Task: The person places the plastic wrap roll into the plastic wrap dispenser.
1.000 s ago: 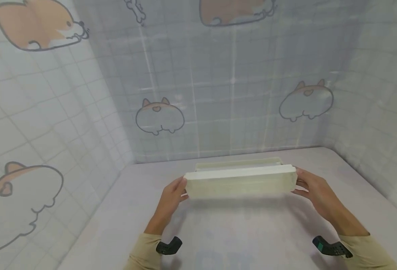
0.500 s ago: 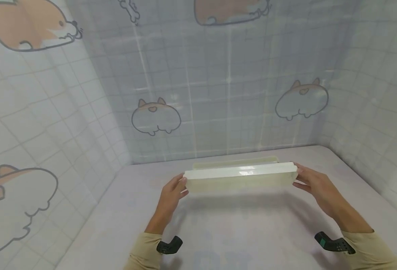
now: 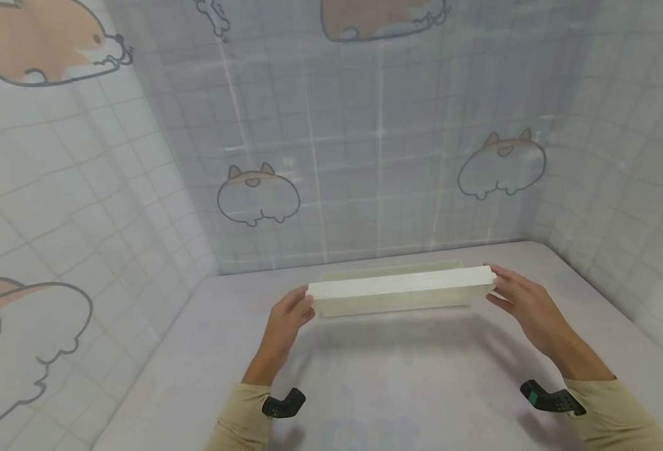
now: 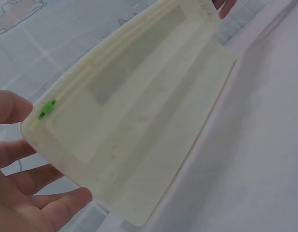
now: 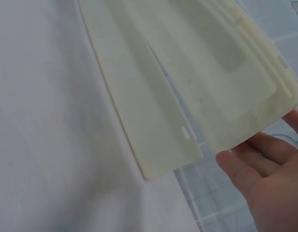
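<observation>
A long cream plastic lid-like piece [image 3: 399,283] is held crosswise above the table by both hands. My left hand [image 3: 283,326] grips its left end, and my right hand [image 3: 526,307] grips the right end. In the left wrist view, its hollow side shows ridges and a small bright green clip [image 4: 46,110] near the left thumb. Below it is a flat cream panel [image 5: 139,106], with a gap between the two in the right wrist view. Whether they are joined cannot be told. Behind the held piece, a cream rim [image 3: 390,270] shows, mostly hidden.
The pale table [image 3: 388,376] spreads in front of the hands and to both sides. Tile-patterned curtains with cartoon dogs form a back wall [image 3: 343,156] and side walls. A dark band [image 3: 283,404] is at each wrist.
The held cream piece has tilted and its near edge has risen, so more of its top and less of its front face shows. Both hands have kept their grip, and the view has shifted slightly.
</observation>
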A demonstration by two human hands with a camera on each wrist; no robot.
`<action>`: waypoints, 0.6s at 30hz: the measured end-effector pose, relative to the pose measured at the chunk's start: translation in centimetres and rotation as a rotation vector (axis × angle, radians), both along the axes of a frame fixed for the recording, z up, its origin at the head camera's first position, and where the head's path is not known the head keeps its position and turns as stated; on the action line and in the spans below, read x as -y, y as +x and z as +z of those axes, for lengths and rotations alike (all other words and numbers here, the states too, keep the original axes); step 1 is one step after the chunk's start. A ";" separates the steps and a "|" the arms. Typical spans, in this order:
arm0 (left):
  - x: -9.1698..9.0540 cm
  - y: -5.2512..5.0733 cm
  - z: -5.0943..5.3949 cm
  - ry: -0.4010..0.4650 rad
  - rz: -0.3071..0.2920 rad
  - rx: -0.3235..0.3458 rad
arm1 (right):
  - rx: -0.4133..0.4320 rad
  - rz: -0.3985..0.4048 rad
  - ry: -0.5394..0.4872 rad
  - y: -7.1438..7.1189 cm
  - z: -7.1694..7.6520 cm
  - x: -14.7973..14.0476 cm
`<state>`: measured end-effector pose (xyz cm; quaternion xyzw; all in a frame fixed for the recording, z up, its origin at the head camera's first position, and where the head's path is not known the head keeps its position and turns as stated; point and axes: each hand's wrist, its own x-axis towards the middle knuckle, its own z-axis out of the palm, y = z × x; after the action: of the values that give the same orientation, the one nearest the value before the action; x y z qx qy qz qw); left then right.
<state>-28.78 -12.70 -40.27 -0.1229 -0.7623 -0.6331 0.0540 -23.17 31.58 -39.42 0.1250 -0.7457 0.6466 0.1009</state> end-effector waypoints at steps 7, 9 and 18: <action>-0.7 -0.4 0.2 -0.061 0.058 -0.003 | -0.016 -0.022 -0.014 -0.6 -0.3 0.3; -0.8 -0.5 0.1 -0.075 0.073 0.000 | -0.014 -0.035 0.004 -0.8 -0.3 0.4; -1.0 -0.6 0.4 -0.075 0.097 -0.004 | -0.039 -0.028 0.019 -1.1 -0.1 0.4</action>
<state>-29.35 -11.74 -39.86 -0.0890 -0.7906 -0.6003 0.0815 -24.24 31.18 -39.48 0.1282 -0.7513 0.6356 0.1234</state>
